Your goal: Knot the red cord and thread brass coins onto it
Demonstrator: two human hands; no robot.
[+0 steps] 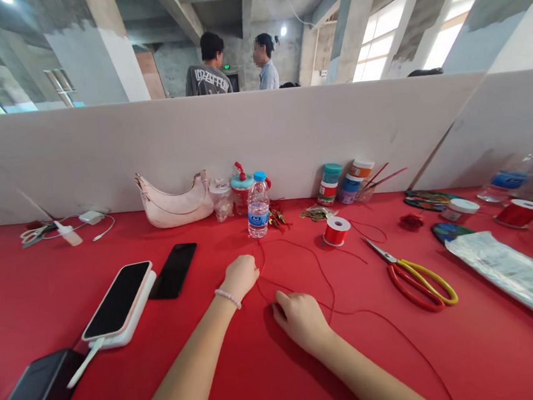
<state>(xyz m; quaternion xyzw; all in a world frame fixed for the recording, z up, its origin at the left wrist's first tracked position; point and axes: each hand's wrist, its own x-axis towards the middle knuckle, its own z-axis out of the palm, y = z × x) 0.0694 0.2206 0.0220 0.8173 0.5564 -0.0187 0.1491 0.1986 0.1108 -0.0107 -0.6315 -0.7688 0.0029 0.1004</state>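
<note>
A thin red cord (329, 276) lies in loose curves over the red tabletop, with strands running between and behind my hands. My left hand (240, 276), with a beaded bracelet at the wrist, is closed with the cord at its fingertips. Lower and to the right, my right hand (301, 319) is also closed, its thumb and forefinger pinched where a strand meets them. The fingertips are partly hidden. Beyond the hands stands a spool of red cord (337, 231). Scissors (413, 280) with red and yellow handles lie open to the right.
A water bottle (258, 207), a pale handbag (177, 202) and paint jars (330, 184) stand along the white partition (259, 125). At left lie a black phone (174, 272), another phone (118, 300) and a dark box (31, 399). A plastic-wrapped packet (514, 277) is at right.
</note>
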